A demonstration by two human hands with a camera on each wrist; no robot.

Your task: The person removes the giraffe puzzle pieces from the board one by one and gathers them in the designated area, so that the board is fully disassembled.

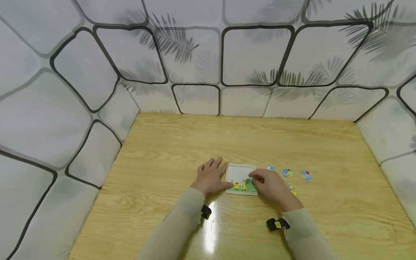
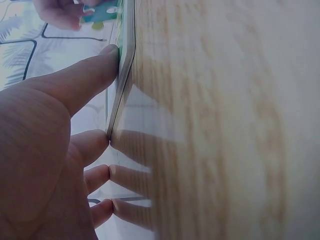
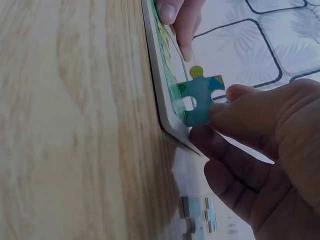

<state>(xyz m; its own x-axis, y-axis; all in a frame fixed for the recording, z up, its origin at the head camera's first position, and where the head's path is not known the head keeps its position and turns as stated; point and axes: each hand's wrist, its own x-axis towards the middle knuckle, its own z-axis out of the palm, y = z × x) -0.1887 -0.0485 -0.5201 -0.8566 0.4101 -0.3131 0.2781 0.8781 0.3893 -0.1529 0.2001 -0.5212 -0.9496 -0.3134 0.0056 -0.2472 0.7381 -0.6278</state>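
A white puzzle tray (image 1: pixel 240 169) lies on the table, its lower part filled with green and yellow pieces. My right hand (image 1: pixel 268 182) pinches a teal jigsaw piece (image 3: pixel 202 97) between thumb and fingers, tilted over the tray's lower right side. In the right wrist view a rounded yellow-green knob sticks out of that piece. My left hand (image 1: pixel 211 177) is spread at the tray's left side. Its thumb (image 2: pixel 95 70) presses on the tray's edge, while the other fingertips touch the tabletop beside it.
Several loose jigsaw pieces (image 1: pixel 287 172) lie right of the tray, one (image 1: pixel 306 175) farthest right, another (image 1: pixel 291 188) partly behind my right wrist. The wooden table (image 1: pixel 182 144) meets patterned cloth walls (image 1: pixel 253 57) at the back and sides.
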